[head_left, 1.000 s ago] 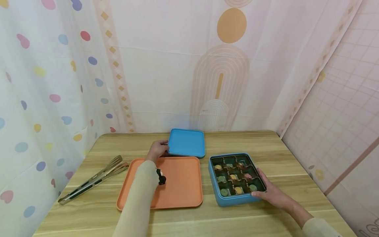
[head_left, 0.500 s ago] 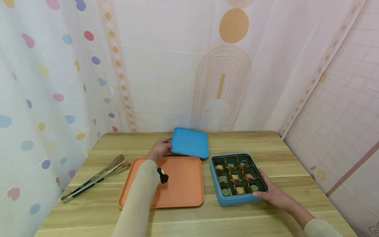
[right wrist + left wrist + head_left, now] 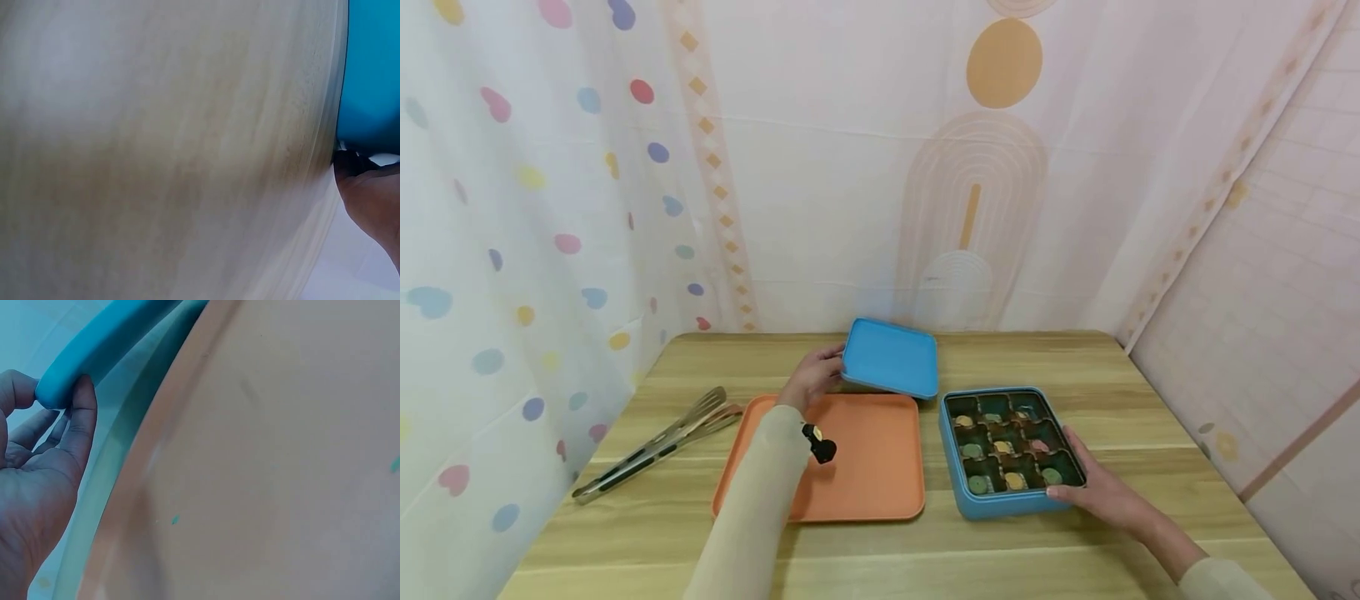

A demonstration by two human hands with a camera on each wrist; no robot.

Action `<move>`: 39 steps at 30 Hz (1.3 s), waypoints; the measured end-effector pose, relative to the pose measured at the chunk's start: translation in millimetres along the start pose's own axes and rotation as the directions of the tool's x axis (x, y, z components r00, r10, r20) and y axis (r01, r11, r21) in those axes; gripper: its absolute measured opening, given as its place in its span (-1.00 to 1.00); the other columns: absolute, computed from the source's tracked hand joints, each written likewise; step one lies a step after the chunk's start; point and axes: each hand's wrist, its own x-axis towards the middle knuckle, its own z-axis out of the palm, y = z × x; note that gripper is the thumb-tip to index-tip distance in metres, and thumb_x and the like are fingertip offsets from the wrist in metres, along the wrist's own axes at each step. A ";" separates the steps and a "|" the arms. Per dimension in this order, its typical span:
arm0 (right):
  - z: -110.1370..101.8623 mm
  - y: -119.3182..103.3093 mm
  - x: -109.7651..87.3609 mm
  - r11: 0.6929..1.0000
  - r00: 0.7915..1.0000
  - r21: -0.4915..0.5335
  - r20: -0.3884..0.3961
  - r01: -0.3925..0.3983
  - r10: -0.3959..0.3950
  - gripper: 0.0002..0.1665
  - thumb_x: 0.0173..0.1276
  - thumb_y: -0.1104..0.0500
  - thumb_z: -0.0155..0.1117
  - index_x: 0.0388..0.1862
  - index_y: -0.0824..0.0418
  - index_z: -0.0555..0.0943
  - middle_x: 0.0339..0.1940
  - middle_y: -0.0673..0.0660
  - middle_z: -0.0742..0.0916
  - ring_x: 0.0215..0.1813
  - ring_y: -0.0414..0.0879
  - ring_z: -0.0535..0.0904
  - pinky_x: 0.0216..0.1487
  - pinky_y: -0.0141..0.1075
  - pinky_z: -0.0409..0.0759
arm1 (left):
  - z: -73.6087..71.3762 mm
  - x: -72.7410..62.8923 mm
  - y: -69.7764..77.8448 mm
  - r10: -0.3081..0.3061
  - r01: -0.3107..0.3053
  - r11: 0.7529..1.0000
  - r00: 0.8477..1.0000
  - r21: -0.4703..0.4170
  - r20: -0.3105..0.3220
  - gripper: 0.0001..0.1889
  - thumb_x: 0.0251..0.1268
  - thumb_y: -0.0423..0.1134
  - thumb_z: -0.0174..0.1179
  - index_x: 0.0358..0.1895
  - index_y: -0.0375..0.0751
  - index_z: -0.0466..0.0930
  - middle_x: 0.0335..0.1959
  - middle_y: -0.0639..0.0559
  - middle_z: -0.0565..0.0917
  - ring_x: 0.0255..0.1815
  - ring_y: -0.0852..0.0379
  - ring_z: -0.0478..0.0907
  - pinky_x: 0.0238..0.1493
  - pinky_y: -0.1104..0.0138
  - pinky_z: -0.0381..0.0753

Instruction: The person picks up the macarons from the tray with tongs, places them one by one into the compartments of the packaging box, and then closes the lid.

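Note:
My left hand [image 3: 812, 377] pinches the left corner of a square blue lid [image 3: 891, 357] behind the orange tray [image 3: 876, 458]. In the left wrist view, thumb and fingers meet the rounded corner of the lid [image 3: 94, 362] from both sides, and the lid is tilted over the table. My right hand [image 3: 1105, 493] holds the right front corner of a blue square box [image 3: 1007, 506], thumb at the front rim and fingers along the right side. A dark insert [image 3: 1006, 437] with several compartments fills the box; small round yellow, green and pink pieces lie inside.
Metal tongs [image 3: 655, 450] with black grips lie left of the orange tray on the wood-grain table [image 3: 865, 567]. Behind the table hangs a patterned curtain [image 3: 820, 208], close to the lid's far edge. The box stands right of the tray.
The lid has shifted right with my left hand and turned slightly, its left side rising. My right hand stays at the box; the whole view has drifted a little.

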 end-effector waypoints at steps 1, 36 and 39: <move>-0.2 -0.2 -0.6 1.000 1.000 -0.010 -0.004 -0.005 0.005 0.29 0.35 -0.02 0.38 0.63 0.20 -0.37 0.54 0.54 -0.15 0.47 0.55 -0.06 0.30 0.39 0.09 | 0.2 0.1 0.2 0.004 -0.004 1.000 1.000 -0.010 0.003 -0.37 0.44 -0.48 -0.08 0.56 -0.30 0.07 0.51 -0.27 0.19 0.40 -0.19 0.28 0.37 0.03 0.25; -34.4 -104.7 93.6 0.995 0.995 -0.058 -0.037 0.086 -0.088 0.27 0.44 -0.25 0.18 0.59 0.17 -0.49 0.59 0.45 -0.10 0.56 0.38 -0.13 0.39 0.31 0.01 | 30.6 -14.1 33.0 0.112 -0.122 0.953 0.992 -0.279 -0.051 -0.37 0.41 -0.55 -0.03 0.53 -0.32 0.13 0.52 -0.18 0.17 0.35 -0.11 0.33 0.22 0.18 0.43; -31.8 -111.3 103.5 0.995 0.996 -0.047 -0.034 0.085 -0.087 0.25 0.44 -0.25 0.18 0.61 0.15 -0.47 0.59 0.43 -0.07 0.56 0.37 -0.09 0.39 0.30 0.03 | 39.0 -15.1 34.3 0.129 -0.134 0.946 0.991 -0.296 -0.033 -0.37 0.40 -0.57 -0.04 0.53 -0.33 0.13 0.51 -0.19 0.20 0.34 -0.11 0.33 0.09 0.26 0.47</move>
